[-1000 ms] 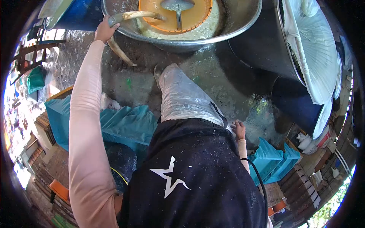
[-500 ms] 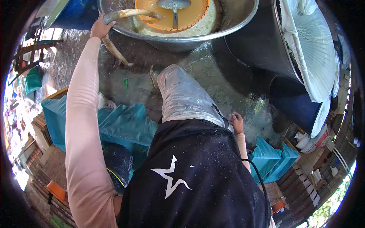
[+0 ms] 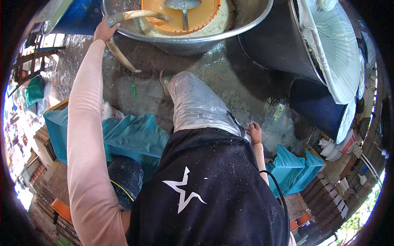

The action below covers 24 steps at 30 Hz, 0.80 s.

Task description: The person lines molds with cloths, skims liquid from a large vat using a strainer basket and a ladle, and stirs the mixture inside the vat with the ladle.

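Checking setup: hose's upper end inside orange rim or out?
Inside: hose crosses orange rim, ending at cloudy liquid; cannot tell if submerged.

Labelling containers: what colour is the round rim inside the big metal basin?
The inner rim is orange, best seen in the head view.

This looks like a workshop: it has a wet floor [image 3: 266,96], a big metal tub [image 3: 180,48] and large barrels [image 3: 271,45], one topped with white cloth [image 3: 334,45].

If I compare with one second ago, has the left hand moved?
No, not noticeably: against the metal basin, the left hand keeps roughly its place.
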Tool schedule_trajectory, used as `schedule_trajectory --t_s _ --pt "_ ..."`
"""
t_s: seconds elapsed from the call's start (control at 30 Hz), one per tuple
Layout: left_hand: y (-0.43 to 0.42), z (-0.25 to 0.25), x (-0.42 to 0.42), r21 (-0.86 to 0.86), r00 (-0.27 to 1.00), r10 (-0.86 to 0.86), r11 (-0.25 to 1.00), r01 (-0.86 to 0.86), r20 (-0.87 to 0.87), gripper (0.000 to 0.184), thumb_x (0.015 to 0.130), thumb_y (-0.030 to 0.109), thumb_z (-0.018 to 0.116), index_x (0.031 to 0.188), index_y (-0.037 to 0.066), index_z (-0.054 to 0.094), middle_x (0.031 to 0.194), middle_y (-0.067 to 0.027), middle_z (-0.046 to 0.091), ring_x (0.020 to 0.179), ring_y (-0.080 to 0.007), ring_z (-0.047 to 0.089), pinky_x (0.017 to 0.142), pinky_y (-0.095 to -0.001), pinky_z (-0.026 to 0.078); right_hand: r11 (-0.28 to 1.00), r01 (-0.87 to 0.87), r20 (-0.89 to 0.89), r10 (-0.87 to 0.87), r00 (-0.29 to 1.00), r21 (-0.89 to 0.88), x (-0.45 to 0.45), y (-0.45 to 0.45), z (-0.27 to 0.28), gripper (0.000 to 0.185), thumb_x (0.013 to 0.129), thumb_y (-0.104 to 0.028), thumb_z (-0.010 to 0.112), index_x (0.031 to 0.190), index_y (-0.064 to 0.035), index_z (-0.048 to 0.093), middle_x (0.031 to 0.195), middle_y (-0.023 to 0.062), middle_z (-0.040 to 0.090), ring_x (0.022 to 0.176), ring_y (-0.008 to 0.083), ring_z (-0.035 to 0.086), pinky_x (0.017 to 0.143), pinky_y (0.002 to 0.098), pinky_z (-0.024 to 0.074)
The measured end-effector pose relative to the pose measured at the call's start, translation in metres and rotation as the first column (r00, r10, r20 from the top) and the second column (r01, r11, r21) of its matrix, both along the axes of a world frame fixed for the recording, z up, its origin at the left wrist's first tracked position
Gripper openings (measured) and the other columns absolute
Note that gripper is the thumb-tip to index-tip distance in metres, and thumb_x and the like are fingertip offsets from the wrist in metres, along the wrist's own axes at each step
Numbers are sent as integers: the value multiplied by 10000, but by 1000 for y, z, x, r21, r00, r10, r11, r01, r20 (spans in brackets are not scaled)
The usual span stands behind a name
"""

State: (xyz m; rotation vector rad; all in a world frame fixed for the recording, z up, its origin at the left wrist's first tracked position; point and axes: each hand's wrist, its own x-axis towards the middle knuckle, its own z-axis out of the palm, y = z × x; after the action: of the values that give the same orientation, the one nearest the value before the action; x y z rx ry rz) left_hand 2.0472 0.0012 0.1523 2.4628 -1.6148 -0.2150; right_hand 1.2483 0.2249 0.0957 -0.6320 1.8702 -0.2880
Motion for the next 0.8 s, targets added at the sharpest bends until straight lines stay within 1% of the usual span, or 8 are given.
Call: schedule_trajectory --t_s 0.07,0.13,0.17,0.23,0.37,0.47,0.6,0.8 --pt "-1 0 0 5 1000 -3 1000 3 -4 705 801 470 707 1342 102 445 1146 -238 640 1086 -421 601 900 -479 480 1000 11 16 -11 1000 -7 0 1 -2 422 911 -268 601 1252 -25 540 1030 64 667 798 155 655 666 295 485" --pt "0 -1 0 -1 1000 15 1000 -15 -9 710 800 472 707 1348 106 441 1155 -240 636 1092 -418 599 905 -478 479 1000 -25 -15 25 1000 6 0 3 -4 400 944 -257 563 1279 -43 522 1118 92 666 815 178 661 686 299 501" --pt "0 -2 1 2 1000 14 1000 -14 -8 710 800 472 707 1348 106 441 1155 -240 636 1092 -418 599 905 -478 479 1000 -23 -13 23 1000 10 0 6 -3 400 944 -257 563 1279 -43 522 1118 92 666 815 178 661 686 299 501" --pt "-2 -2 2 -1 1000 6 1000 -6 4 726 798 478 707 1358 105 434 1157 -243 635 1092 -419 600 912 -477 478 1000 23 9 -23 1000 -17 -3 9 -5 430 919 -272 596 1265 -27 533 1029 57 672 782 150 654 647 284 481" --pt "-3 -4 6 35 1000 1 999 0 -6 740 795 486 708 1365 106 428 1145 -245 640 1085 -424 602 913 -478 478 998 53 39 -53 998 -17 -12 19 -15 423 927 -271 596 1270 -33 531 1075 78 676 755 152 659 619 272 473" --pt "-3 -9 11 -17 999 -30 999 30 30 745 793 491 709 1363 103 426 1131 -246 645 1081 -424 604 916 -477 477 999 44 23 -44 999 3 -15 23 -16 419 927 -270 596 1267 -33 533 1086 84 675 759 153 660 611 267 469" --pt "-3 1 4 18 1000 -16 1000 16 0 754 795 497 706 1368 100 419 1143 -247 640 1091 -420 601 921 -474 476 998 57 7 -57 998 19 -7 20 -7 414 927 -265 594 1263 -32 534 1086 85 674 765 153 661 610 263 465" --pt "-4 -7 11 9 999 -33 999 33 14 761 793 498 709 1370 101 412 1169 -247 629 1101 -421 595 924 -471 474 1000 1 -1 -1 1000 9 -3 17 -11 427 926 -283 582 1267 -31 532 1089 90 673 808 175 671 656 293 479"
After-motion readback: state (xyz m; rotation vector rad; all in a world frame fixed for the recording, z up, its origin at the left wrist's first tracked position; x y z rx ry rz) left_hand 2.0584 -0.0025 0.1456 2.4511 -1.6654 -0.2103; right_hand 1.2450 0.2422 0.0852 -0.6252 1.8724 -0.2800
